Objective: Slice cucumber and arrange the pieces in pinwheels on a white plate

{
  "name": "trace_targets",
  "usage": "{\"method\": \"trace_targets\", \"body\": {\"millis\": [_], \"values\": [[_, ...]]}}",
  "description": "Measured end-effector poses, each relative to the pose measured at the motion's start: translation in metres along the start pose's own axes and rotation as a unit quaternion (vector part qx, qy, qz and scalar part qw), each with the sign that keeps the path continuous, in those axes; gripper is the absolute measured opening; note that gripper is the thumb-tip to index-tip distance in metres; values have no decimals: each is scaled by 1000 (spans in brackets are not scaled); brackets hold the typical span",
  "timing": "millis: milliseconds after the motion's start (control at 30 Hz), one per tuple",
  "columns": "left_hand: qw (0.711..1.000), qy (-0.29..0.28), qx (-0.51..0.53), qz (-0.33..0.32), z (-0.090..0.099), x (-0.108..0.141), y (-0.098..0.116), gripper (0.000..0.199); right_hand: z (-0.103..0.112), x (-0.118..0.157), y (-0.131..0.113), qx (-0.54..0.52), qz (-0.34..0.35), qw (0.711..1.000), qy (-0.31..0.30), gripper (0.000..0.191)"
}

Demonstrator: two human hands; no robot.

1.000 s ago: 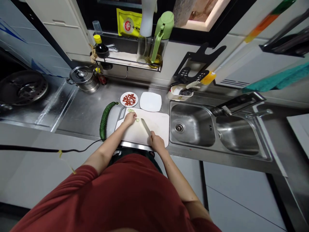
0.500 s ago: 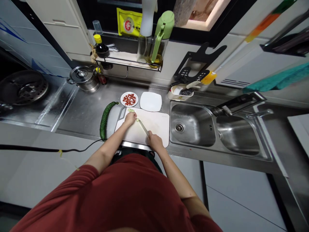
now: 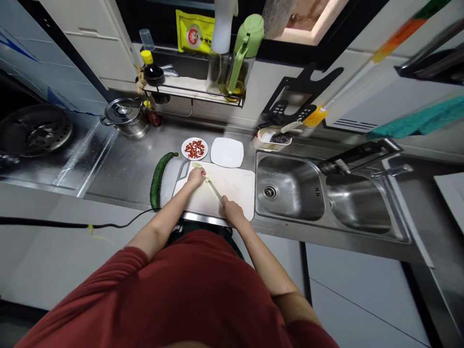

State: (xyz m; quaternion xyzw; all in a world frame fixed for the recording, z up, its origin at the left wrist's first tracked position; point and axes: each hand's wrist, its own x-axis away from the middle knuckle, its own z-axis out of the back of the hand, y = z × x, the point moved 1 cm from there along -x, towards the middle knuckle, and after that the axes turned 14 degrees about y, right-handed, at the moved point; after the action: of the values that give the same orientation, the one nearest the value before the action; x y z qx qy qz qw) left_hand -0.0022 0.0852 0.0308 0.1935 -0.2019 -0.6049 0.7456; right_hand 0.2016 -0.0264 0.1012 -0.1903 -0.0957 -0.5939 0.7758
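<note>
knife (image 3: 215, 191) is gripped by its handle in the closed right hand (image 3: 233, 211), its tip held at a pale green slice (image 3: 207, 180) on the white board (image 3: 235, 188). the left hand (image 3: 196, 178) is curled beside it; whether anything is pinched cannot be told. beyond, more slices (image 3: 196, 165) are laid near two plates (image 3: 184, 152) (image 3: 227, 152) on the desk (image 3: 116, 164).
</note>
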Motion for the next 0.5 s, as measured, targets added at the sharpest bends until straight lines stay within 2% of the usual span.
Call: {"method": "trace_targets", "body": {"millis": [133, 500], "values": [[1000, 1, -2, 0, -1, -1, -1, 14, 3, -4, -3, -14, -4, 1000, -22, 37], [1000, -1, -3, 7, -2, -1, -1, 15, 3, -14, -4, -15, 6, 1000, -20, 39]]}}
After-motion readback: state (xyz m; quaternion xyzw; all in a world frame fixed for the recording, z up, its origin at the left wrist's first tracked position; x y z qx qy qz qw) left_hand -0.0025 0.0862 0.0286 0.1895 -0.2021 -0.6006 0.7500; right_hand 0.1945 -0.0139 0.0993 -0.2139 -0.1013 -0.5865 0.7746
